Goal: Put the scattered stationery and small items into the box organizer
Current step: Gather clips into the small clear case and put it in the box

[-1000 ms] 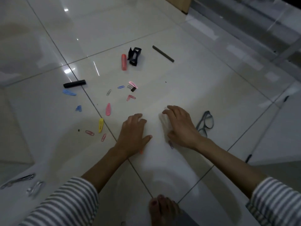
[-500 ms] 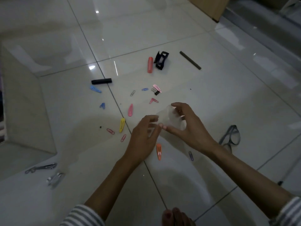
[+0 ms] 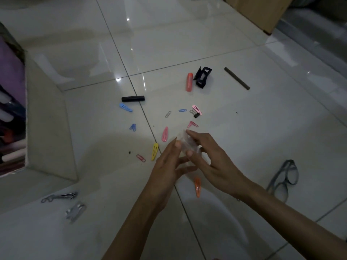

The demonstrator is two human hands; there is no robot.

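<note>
Glossy white floor tiles (image 3: 244, 147), scattered hair clips (image 3: 165, 134), left hand (image 3: 165, 171) and right hand (image 3: 212, 162), grip pinching clear plastic piece (image 3: 185, 144)

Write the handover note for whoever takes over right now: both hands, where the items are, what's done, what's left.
Left hand and right hand: both pinch one small clear plastic piece above the floor.
On the tiles: orange hair clip just below the hands; yellow hair clip, pink hair clip, blue hair clip, loose paper clips, black tube, red tube, black claw clip, dark stick, glasses, metal clips at lower left.
Box: at the left edge, contents too dark to tell.
Done: nothing visibly put away.
Left: everything on the floor, plus the piece in hand.
</note>
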